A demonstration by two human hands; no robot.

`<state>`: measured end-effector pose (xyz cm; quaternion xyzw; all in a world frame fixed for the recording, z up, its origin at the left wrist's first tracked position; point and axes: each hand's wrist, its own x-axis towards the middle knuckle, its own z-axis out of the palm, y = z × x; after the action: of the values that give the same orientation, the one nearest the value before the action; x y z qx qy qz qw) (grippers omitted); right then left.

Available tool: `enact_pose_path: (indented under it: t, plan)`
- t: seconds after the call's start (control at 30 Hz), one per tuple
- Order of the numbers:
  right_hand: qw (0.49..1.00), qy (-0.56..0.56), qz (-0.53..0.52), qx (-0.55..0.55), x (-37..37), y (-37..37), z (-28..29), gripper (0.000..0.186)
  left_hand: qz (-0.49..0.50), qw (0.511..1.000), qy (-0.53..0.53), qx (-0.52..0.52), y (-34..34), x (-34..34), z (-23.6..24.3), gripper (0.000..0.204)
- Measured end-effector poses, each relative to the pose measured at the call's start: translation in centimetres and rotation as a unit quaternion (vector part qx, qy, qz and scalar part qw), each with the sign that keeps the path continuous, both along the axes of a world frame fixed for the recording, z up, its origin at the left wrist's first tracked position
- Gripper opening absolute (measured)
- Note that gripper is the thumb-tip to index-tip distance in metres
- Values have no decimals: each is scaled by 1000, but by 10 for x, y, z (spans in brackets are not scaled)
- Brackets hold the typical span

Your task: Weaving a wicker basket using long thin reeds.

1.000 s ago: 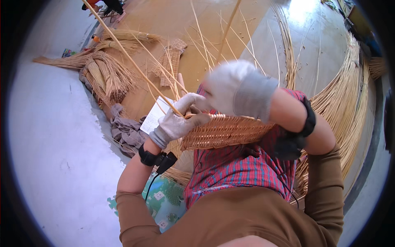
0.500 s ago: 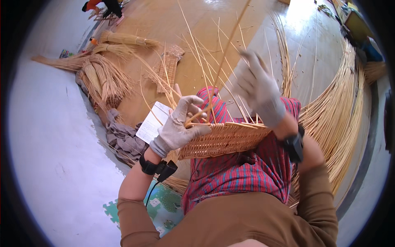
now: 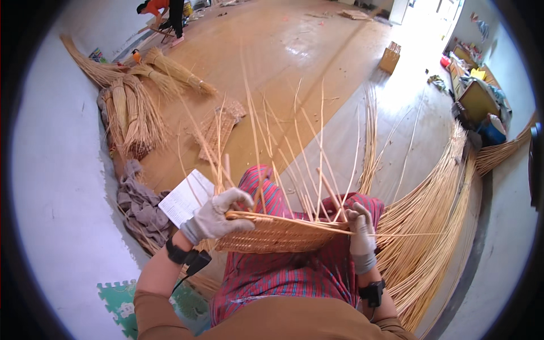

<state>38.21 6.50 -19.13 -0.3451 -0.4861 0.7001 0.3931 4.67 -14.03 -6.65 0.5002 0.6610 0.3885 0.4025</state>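
A half-woven wicker basket (image 3: 277,237) rests on my lap, over red striped trousers (image 3: 294,272). Several thin upright stakes (image 3: 283,164) rise from its rim. My left hand (image 3: 218,215), in a grey glove, grips the basket's left rim and a weaving strand. My right hand (image 3: 358,226), also gloved, pinches the right rim where a loose strand (image 3: 396,233) sticks out sideways. A black band sits on each wrist.
A long heap of straw-coloured canes (image 3: 430,226) curves along my right. Tied reed bundles (image 3: 130,113) lie at the left, with a grey cloth (image 3: 139,207), a white sheet (image 3: 184,198) and a small woven mat (image 3: 218,127). A person (image 3: 164,14) stands far back.
My right hand came down from above the stakes to the basket's right rim. The left hand has stayed on the left rim. The view now looks farther across the floor.
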Motion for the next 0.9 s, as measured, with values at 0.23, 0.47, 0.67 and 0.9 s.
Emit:
enact_pose_path:
  t: [0.23,0.47,0.67,0.9]
  plan:
    - [1000,22,14,-14,-30,-1,-30,48,88,994,-31,49,-30,5,-12,51]
    - [993,22,110,31,-28,18,-19,34,46,985,135,102,-37,11,1,30]
    - [995,39,86,19,-50,33,8,32,87,979,101,153,-33,26,31,32]
    - [987,93,55,122,-71,85,96,31,113,955,100,254,2,21,86,39]
